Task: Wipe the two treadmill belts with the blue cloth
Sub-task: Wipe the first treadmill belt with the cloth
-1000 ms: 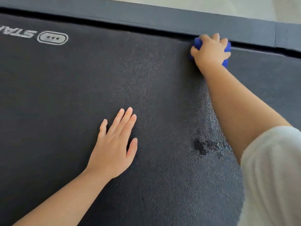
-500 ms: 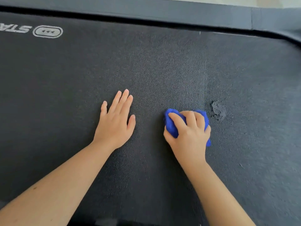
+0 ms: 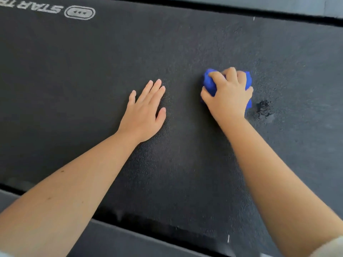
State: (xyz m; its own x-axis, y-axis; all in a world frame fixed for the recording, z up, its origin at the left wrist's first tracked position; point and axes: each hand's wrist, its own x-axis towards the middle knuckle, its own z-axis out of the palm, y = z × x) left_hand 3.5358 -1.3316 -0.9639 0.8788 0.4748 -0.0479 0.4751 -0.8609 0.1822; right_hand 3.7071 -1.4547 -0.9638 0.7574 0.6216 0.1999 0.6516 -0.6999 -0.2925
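Head view. Treadmill belt, cropped on all sides. Right hand grips the bunched blue cloth, mostly hidden beneath the fingers, just left of a dark blotch. Left hand lies flat, fingers straight, left of the cloth. Printed logo partly cut off, upper left.

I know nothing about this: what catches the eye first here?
The bright blue cloth, bunched in the right hand, stands out against the dark textured treadmill belt, right of centre. The left hand lies flat on the belt beside it, and a dark scuffed patch sits just right of the cloth.
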